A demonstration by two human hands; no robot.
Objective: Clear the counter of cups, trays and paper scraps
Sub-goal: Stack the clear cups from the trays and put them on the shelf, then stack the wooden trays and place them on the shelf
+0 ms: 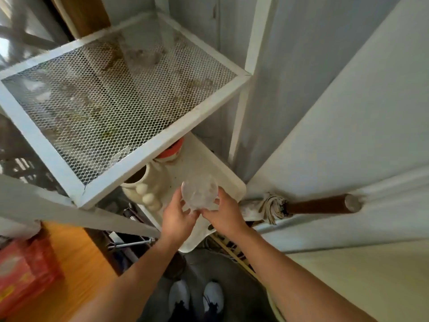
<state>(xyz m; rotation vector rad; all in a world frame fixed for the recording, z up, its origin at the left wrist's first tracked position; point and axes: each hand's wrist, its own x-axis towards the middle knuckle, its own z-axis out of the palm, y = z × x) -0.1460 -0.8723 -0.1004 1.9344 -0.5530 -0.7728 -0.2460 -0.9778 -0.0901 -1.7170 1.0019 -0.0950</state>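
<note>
A clear plastic cup [199,194] is held between both hands over a white tray [232,182] on the lower shelf of a white rack. My left hand [177,216] grips the cup's left side and my right hand [224,213] grips its right side. On the tray, partly under the upper shelf, stands a cream ceramic vase [146,187]; behind it is a red and white container [171,151].
A white mesh shelf [120,94] juts out above the tray at chest height. A mop with a brown handle [318,206] lies against the white wall to the right. An orange surface [76,263] and a red box [21,275] are at lower left.
</note>
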